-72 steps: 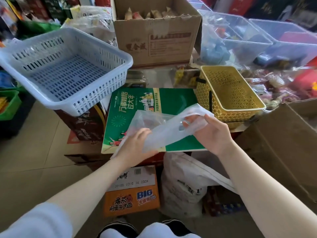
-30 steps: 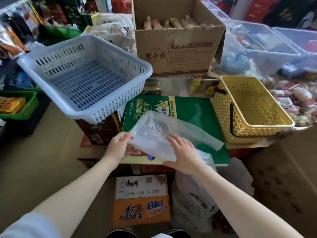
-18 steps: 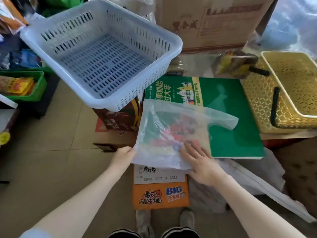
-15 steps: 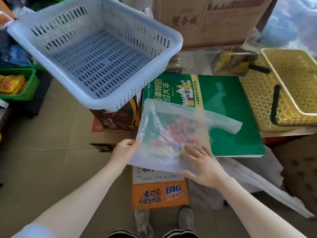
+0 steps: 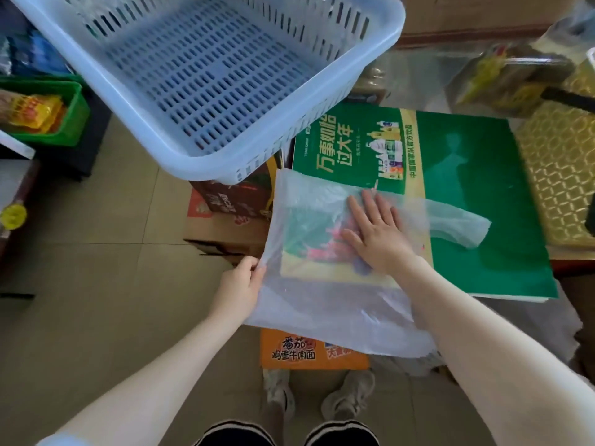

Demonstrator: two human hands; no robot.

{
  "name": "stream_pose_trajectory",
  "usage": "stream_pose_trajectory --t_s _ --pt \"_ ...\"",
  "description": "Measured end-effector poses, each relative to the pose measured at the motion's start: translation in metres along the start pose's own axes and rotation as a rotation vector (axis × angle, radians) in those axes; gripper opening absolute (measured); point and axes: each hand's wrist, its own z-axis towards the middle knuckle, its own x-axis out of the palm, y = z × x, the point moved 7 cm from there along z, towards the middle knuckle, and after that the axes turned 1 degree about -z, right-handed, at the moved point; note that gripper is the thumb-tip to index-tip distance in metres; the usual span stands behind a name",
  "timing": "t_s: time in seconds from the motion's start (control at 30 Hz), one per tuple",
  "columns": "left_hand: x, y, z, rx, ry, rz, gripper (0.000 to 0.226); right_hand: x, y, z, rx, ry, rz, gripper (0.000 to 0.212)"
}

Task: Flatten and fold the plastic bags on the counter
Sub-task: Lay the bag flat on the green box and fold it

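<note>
The left hand [image 5: 243,286] pinches the near left edge of the clear plastic bag [image 5: 325,297] between thumb and fingers, while the right hand [image 5: 376,231] lies flat on it, fingers straight and spread. The bag lies across the green box [image 5: 483,194], its near part hanging past the box edge. It looks feather-light, limp and slippery, likely to creep under a palm. I'd hold edges or corners taut and sweep outward toward the handle.
</note>
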Motion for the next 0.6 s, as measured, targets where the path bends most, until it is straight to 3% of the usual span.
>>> stream_pose_trajectory --t_s 0.23,0.37,0.47,0.6 --pt "0.005 0.030 -0.012 -0.140 0.100 0.153 0.037 -0.001 -0.037 -0.010 0.145 -0.001 -0.009 0.074" --pt "-0.010 -0.012 0.009 -0.092 -0.063 -0.057 0.038 0.002 -0.042 -0.011 0.144 0.017 0.012 0.074" --pt "-0.006 -0.054 0.046 -0.036 -0.096 -0.216 0.041 0.002 -0.041 -0.011 0.126 -0.012 -0.004 0.076" --pt "-0.003 -0.074 0.073 -0.006 -0.182 -0.113 0.030 0.003 -0.045 -0.015 0.102 -0.073 0.013 0.069"
